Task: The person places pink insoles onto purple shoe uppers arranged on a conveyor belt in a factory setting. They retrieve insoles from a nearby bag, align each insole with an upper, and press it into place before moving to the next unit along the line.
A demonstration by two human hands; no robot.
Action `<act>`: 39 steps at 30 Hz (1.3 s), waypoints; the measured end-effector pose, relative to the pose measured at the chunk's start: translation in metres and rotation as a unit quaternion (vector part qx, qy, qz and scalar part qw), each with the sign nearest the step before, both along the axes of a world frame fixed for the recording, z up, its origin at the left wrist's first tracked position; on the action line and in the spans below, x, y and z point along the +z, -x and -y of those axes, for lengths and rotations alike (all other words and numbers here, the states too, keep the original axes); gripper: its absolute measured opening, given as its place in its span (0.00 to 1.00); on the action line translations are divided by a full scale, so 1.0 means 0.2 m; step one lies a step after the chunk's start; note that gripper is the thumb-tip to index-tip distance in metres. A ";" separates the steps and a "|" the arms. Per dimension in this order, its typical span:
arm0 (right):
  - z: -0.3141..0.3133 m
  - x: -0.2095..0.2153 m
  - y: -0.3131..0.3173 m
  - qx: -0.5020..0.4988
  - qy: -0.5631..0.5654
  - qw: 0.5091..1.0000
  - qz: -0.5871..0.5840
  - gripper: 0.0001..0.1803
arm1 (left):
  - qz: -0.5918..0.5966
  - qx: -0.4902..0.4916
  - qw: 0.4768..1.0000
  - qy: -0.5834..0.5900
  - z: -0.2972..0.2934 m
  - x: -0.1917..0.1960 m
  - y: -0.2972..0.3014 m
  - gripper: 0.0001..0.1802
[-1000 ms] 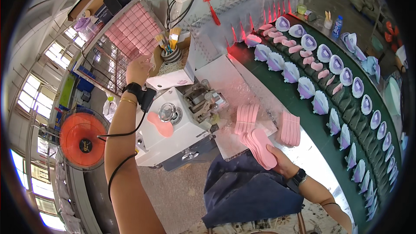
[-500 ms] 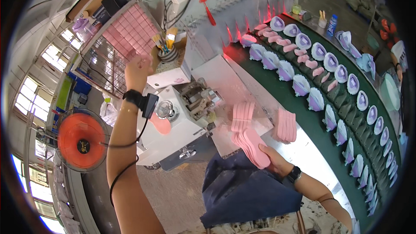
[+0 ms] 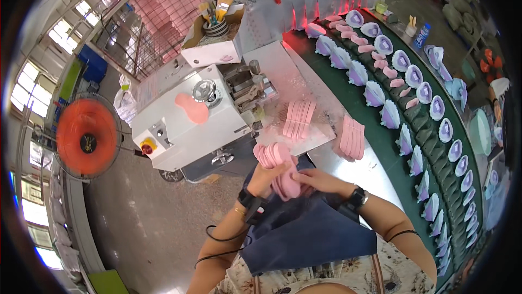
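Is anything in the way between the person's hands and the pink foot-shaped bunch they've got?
Nothing that shows. The left hand grips the pink bunch directly, and the right hand reaches its right side, with nothing visible in between.

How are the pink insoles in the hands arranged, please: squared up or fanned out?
Fanned out, at least at the far end: several staggered, rounded pink insoles show beyond the left hand.
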State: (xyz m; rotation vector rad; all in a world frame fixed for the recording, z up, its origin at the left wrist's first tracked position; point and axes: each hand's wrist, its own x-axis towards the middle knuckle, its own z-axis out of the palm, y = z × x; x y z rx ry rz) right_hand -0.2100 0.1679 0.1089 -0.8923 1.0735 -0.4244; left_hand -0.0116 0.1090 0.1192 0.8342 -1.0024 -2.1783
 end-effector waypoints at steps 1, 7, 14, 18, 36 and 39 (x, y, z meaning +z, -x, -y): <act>0.03 0.01 0.06 0.016 0.076 0.995 -0.063 0.31 | 0.005 0.001 1.000 -0.001 -0.01 -0.01 -0.03 0.23; 0.19 0.20 -0.06 0.000 0.449 0.893 -0.027 0.24 | -0.026 -0.100 0.992 -0.078 -0.20 -0.14 -0.06 0.26; 0.13 0.08 -0.15 0.154 0.246 0.951 0.109 0.27 | 0.004 -0.044 0.989 -0.139 -0.41 -0.25 -0.14 0.28; 0.16 -0.05 -0.15 -0.103 0.220 0.966 0.088 0.25 | -0.033 0.006 0.989 -0.144 -0.37 -0.19 -0.16 0.26; 0.43 -0.20 -0.03 -0.209 0.317 0.923 -0.068 0.27 | -0.014 0.102 0.975 -0.198 -0.11 -0.20 -0.13 0.23; 0.79 -0.22 0.02 -0.271 0.299 0.913 -0.053 0.29 | -0.061 0.047 0.979 -0.188 -0.17 -0.21 -0.23 0.28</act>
